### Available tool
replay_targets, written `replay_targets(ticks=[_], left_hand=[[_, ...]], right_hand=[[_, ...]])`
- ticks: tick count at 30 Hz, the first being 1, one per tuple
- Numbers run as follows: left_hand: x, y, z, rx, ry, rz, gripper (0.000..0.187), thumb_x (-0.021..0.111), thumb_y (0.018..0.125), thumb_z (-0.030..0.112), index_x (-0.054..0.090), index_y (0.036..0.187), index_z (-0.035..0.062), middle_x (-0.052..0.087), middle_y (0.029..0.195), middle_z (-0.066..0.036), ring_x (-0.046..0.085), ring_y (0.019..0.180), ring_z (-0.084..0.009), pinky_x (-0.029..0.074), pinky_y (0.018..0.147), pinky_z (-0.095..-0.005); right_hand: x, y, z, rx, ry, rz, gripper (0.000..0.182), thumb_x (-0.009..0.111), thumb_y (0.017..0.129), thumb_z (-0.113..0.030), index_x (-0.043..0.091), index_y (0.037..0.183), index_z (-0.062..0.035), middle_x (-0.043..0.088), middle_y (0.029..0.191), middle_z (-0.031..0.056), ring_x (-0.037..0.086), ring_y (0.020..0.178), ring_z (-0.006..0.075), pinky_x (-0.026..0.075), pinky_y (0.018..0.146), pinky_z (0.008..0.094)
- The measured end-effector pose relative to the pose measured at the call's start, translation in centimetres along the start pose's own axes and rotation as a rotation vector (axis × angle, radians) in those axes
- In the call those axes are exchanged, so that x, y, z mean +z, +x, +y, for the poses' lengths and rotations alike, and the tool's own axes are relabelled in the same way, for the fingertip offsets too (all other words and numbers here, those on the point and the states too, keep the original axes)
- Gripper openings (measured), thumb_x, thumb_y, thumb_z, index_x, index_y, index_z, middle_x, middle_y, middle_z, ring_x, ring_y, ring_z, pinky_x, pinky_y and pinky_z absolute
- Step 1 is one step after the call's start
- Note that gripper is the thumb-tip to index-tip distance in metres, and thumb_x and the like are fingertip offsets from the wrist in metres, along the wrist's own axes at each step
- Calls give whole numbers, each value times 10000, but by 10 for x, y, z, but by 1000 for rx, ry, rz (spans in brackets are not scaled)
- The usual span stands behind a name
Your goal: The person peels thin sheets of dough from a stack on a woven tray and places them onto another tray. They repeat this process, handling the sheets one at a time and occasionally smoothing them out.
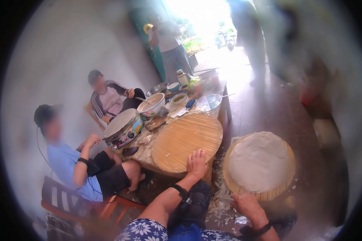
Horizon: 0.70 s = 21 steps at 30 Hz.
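My left hand [196, 164] lies with its fingers stretched out on the near edge of a round straw mat [187, 140], which rests on the table. My right hand [247, 205] is closed, its fingers curled at the near left edge of a second round mat [291, 168]. Something thin and pale seems to stick out from its fingertips, too small to make out. A wide, thin white sheet, like dough or a pancake [259, 160], covers most of this second mat, leaving a straw rim around it.
On the table [147, 154] stand a round griddle [122, 122], a flowered bowl of batter [151, 105], a metal basin [157, 89] and a flask [182, 78]. Two people sit at the left, and others stand near the bright doorway. White scraps litter the floor.
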State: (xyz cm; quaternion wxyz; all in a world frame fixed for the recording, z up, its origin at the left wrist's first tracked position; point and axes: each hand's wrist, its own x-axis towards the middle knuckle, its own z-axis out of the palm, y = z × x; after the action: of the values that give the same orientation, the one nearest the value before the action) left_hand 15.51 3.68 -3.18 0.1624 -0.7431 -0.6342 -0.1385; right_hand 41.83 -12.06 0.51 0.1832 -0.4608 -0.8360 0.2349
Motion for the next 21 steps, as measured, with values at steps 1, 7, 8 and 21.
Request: replay_targets(ticks=[1,7,8,21], left_hand=[[-1,0,0,0,2,3,641,664,679,137,436,1275,92,457,1313,-88,403,1237,-274,319,1010,-428],[-3,0,1,7,12,11,639,676,679,151,439,1269,89,460,1307,-92,406,1233,-273,320,1007,-419],[-4,0,1,10,13,12,639,678,678,154,440,1268,89,461,1304,-93,407,1231,-273,320,1007,-418],[-11,1,4,25,-4,16,660,678,661,139,427,1268,77,459,1288,-94,412,1211,-265,321,996,-408]], right_hand=[[1,1,0,0,-6,-4,168,624,779,-203,568,840,-57,624,774,146,615,781,346,487,647,454],[5,5,0,2,-19,-26,169,620,783,-205,564,848,-60,626,774,143,617,787,338,489,655,453],[5,6,-1,2,-19,-28,168,619,783,-204,563,851,-61,627,775,142,617,788,337,489,656,453],[15,10,4,-12,-14,-39,157,600,773,-191,572,849,-57,622,766,158,617,761,355,489,635,464]])
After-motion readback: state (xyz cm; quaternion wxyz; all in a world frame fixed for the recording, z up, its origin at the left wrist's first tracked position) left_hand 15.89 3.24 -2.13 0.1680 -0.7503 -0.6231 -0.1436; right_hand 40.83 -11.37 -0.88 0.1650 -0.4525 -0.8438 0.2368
